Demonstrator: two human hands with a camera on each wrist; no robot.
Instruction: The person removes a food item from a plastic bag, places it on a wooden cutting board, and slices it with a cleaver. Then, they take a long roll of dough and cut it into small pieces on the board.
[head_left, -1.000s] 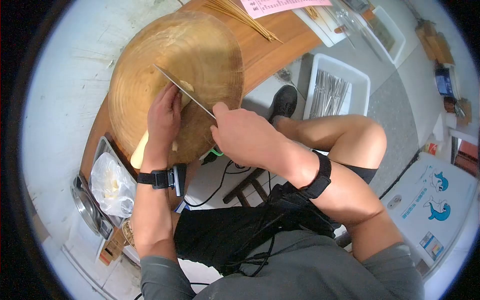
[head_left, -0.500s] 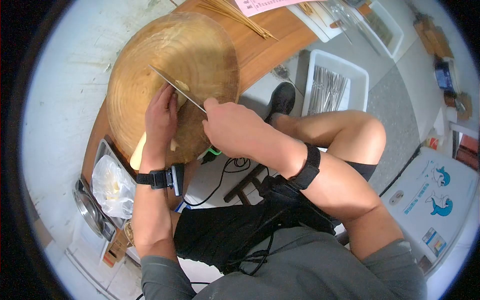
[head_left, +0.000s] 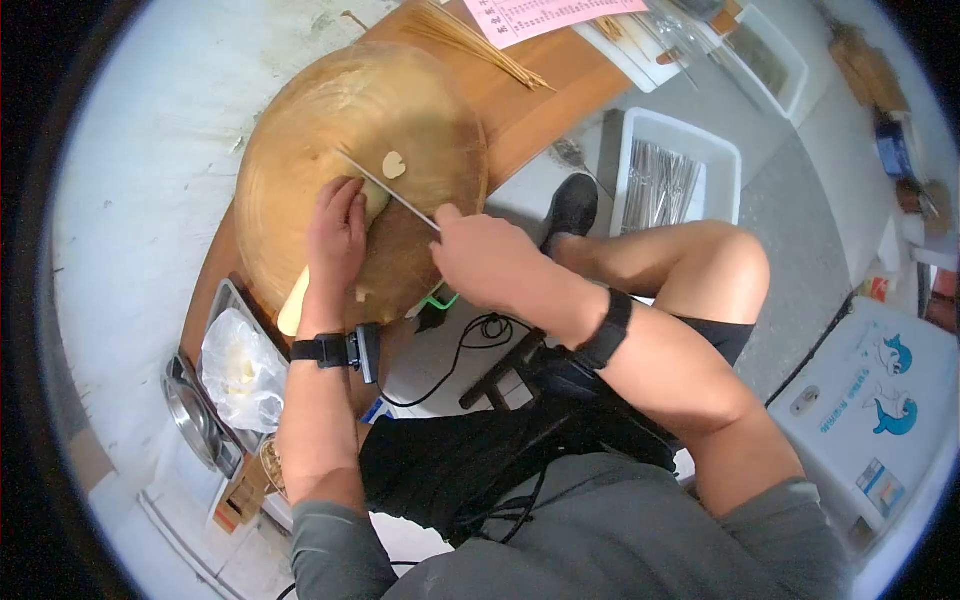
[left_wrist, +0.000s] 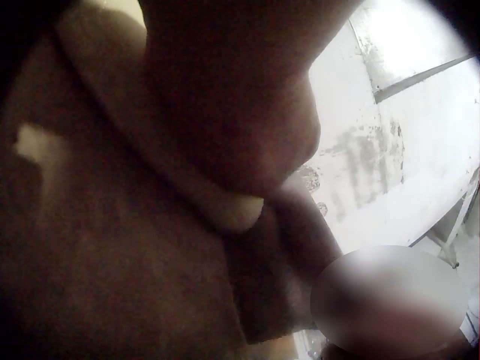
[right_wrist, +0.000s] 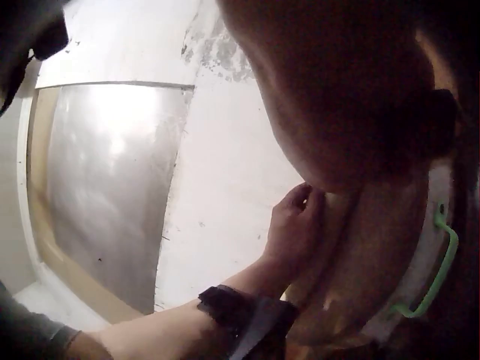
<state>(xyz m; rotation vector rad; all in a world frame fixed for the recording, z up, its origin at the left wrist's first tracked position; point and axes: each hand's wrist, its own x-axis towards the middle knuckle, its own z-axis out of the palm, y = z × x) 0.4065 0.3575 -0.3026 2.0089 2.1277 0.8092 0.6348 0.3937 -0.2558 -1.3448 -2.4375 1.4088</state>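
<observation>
On a round wooden chopping block (head_left: 290,125), a long, pale yellow, rounded length of food (head_left: 295,303) lies under my left hand (head_left: 338,235). Its near end sticks out beside the wrist; the hand covers its middle. Curled left fingers hold it close to the blade. My right hand (head_left: 495,258) grips a knife (head_left: 392,194) by the handle, which is hidden in the fist. The blade is seen nearly edge-on, at the food's far end. Beyond it lies a thin pale slice (head_left: 394,165). In the left wrist view, the food's cut end (left_wrist: 244,215) shows below the dark hand.
Thin wooden sticks (head_left: 480,45) and a pink printed sheet (head_left: 545,15) lie on the table behind the block. A white bin (head_left: 731,165) of metal skewers stands on the floor. Left of the block are a plastic bag (head_left: 240,370) and metal trays. A green handle (head_left: 443,298) juts from the block's edge.
The pale slice that was against the blade now lies apart from it, farther right on the block. Both hands keep their hold, and the whole head view has shifted slightly.
</observation>
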